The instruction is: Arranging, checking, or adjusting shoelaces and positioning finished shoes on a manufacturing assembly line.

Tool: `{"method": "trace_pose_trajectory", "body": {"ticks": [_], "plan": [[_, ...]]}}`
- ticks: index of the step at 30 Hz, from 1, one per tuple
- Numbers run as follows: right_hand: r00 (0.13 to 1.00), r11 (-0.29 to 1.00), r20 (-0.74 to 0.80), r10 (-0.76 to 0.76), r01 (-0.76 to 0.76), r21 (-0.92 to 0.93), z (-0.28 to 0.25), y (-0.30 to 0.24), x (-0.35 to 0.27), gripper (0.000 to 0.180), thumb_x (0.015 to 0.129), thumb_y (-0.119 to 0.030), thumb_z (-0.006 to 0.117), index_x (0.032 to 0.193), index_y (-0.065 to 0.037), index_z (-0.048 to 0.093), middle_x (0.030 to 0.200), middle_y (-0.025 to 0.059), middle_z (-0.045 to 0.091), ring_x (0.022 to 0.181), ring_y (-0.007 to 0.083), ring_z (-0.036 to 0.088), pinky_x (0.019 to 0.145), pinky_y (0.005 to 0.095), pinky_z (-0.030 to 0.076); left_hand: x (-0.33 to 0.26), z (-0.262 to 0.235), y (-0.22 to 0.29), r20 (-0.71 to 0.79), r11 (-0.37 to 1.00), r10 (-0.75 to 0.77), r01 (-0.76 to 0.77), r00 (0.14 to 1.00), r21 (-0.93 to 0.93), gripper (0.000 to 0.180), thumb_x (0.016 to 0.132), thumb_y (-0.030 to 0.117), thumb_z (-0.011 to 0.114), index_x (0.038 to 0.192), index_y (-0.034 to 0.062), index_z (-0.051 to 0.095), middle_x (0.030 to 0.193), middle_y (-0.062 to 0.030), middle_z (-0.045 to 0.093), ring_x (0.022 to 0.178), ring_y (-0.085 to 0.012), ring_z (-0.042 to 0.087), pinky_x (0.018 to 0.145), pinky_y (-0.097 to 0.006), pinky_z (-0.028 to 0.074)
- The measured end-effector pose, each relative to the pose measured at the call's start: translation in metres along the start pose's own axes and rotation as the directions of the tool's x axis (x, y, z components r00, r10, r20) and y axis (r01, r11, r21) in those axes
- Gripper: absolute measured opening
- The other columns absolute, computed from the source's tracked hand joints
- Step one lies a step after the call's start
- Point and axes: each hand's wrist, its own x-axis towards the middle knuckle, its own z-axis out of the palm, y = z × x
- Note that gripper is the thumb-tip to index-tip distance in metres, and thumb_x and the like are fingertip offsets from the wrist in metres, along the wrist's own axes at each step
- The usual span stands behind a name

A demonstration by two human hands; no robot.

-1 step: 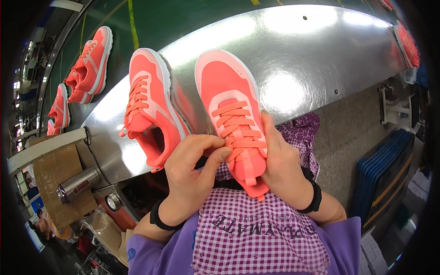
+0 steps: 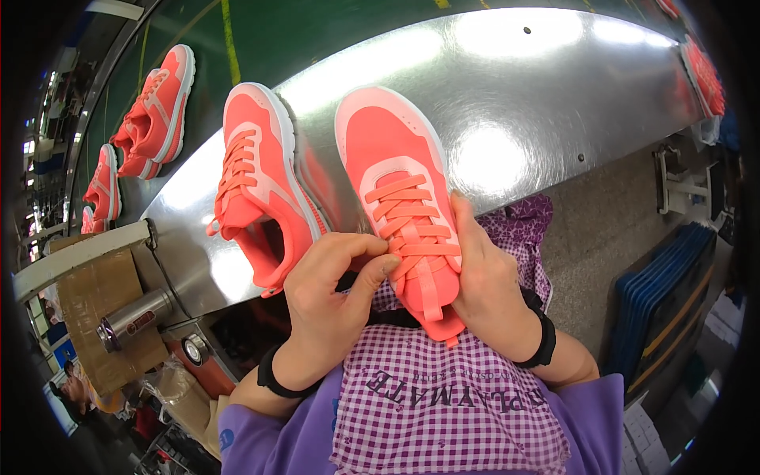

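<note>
A coral-pink sneaker with a pale toe cap and white sole points away from me over the metal worktop. My right hand is closed around its right side near the heel, with the fingers partly hidden beneath. At the shoe's left lace edge, my left hand pinches the flat coral shoelace between thumb and forefinger. The laces cross over the tongue, which has a pull loop. Left of my left hand, a matching sneaker stands on the metal with its laces threaded and its opening toward me.
More coral sneakers stand at the left on a green surface beyond the metal worktop. Another sneaker sits at the far right edge. A steel flask lies by cardboard at lower left. Blue stacked panels stand at right.
</note>
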Motion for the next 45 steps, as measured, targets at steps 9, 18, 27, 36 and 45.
{"method": "trace_pose_trajectory", "body": {"ticks": [9, 18, 27, 36, 45], "plan": [[0.998, 0.996, -0.002, -0.063, 0.063, -0.064, 0.005, -0.002, -0.003, 0.081, 0.074, -0.020, 0.079, 0.135, 0.012, 0.035, 0.102, 0.0253, 0.063, 0.078, 0.0329, 0.069, 0.062, 0.0362, 0.056, 0.000, -0.012, -0.001, 0.196, 0.992, -0.111, 0.121, 0.974, -0.043, 0.009, 0.085, 0.003, 0.068, 0.087, -0.0018, 0.060, 0.076, -0.0078, 0.060, 0.064, -0.0165, 0.059, 0.058, -0.029, 0.047], [0.999, 0.999, 0.033, -0.012, 0.013, -0.031, 0.000, -0.008, 0.000, 0.074, 0.076, -0.008, 0.073, 0.137, 0.010, 0.035, 0.105, 0.0244, 0.063, 0.086, 0.0345, 0.068, 0.069, 0.0372, 0.056, -0.002, -0.018, -0.011, 0.097, 0.929, -0.188, 0.209, 0.977, -0.304, 0.011, 0.088, 0.005, 0.066, 0.094, -0.0029, 0.060, 0.085, -0.0080, 0.062, 0.076, -0.0144, 0.062, 0.068, -0.024, 0.050], [1.000, 0.999, 0.016, 0.000, 0.001, -0.050, 0.007, -0.011, -0.001, 0.072, 0.078, -0.012, 0.074, 0.136, 0.007, 0.037, 0.101, 0.0230, 0.064, 0.080, 0.0340, 0.069, 0.064, 0.0372, 0.056, -0.014, -0.005, -0.011, -0.060, 0.997, 0.077, -0.075, 0.995, 0.028, 0.017, 0.082, 0.003, 0.071, 0.098, -0.0008, 0.067, 0.089, -0.0099, 0.066, 0.079, -0.0193, 0.065, 0.068, -0.029, 0.052], [1.000, 0.998, -0.006, -0.021, 0.020, -0.054, 0.009, -0.016, -0.008, 0.080, 0.073, -0.020, 0.080, 0.135, 0.008, 0.036, 0.101, 0.0232, 0.064, 0.078, 0.0326, 0.070, 0.063, 0.0364, 0.057, -0.013, -0.018, -0.006, 0.186, 0.956, -0.213, 0.243, 0.959, -0.162, 0.014, 0.081, 0.006, 0.073, 0.087, -0.0013, 0.063, 0.077, -0.0077, 0.063, 0.066, -0.0142, 0.061, 0.061, -0.026, 0.049], [0.999, 0.993, 0.011, -0.039, 0.040, -0.113, 0.016, -0.014, -0.013, 0.078, 0.074, -0.018, 0.078, 0.134, 0.012, 0.037, 0.098, 0.0225, 0.065, 0.078, 0.0298, 0.070, 0.060, 0.0337, 0.056, 0.004, -0.045, -0.024, 0.544, 0.683, -0.209, 0.519, 0.812, -0.513, 0.022, 0.095, 0.023, 0.063, 0.091, 0.0031, 0.054, 0.085, 0.0024, 0.053, 0.075, -0.0054, 0.047, 0.068, -0.021, 0.040]]}}
